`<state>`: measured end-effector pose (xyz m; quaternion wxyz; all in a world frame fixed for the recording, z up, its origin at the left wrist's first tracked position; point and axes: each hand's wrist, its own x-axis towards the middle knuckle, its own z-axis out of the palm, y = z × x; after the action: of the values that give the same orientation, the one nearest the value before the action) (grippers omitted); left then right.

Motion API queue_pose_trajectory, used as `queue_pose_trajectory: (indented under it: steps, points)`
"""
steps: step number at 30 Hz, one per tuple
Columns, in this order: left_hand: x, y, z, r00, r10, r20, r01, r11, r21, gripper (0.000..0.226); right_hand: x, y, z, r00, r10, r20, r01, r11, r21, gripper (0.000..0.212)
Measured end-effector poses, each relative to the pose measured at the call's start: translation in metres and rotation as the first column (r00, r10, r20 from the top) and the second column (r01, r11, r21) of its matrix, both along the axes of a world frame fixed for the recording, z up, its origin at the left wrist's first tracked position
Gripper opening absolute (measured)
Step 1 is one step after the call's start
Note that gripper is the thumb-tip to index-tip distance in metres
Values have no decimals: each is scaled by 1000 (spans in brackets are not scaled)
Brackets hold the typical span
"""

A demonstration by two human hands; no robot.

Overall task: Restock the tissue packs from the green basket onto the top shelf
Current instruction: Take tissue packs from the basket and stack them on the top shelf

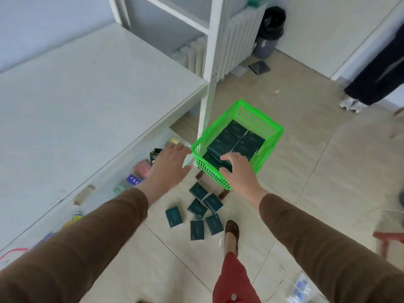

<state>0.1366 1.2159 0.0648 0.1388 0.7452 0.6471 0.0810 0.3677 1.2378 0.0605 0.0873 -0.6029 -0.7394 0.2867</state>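
A bright green basket [265,123] sits raised above the floor beside the white shelf post. Several dark green tissue packs [237,139] lie inside it. More dark packs [197,212] are scattered on the tiled floor below it. My right hand [239,171] reaches over the basket's near rim, fingers curled onto a pack at the near end; a firm grip cannot be confirmed. My left hand [168,164] hovers spread, just left of the basket, holding nothing. The white shelf top [87,88] spreads out on the left.
A white shelf frame [211,62] rises behind the basket, with a radiator [238,40] beyond. Small goods [142,169] fill the lower shelf at left. Another person's leg and shoe [358,92] stand at the right. A red stool [391,237] sits at the right edge.
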Motion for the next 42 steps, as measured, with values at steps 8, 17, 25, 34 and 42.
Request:
queue_pose_trajectory:
  steps: [8,17,25,34,42]
  points:
    - [105,181,-149,995,-41,-90,11,951,-310,54,100,158,-151,990,-52,135,90,953,-290,57]
    - [137,291,-298,912,-236,-336,110,929,-353,49,101,227,-301,941,23,337,105,928,-358,42]
    - [144,299,-351,806,-329,-491,200,934,-298,66,96,218,-345,875,107,473,-4,977,-215,62]
    - [130,245,-261,873,-112,-475,-24,962,-272,53,113,228,-277,968,33,250,70,918,-391,51]
    - [63,121,-40,857,510,-73,-511,826,-238,47,72,216,-54,934,209,-290,-306,886,-349,41]
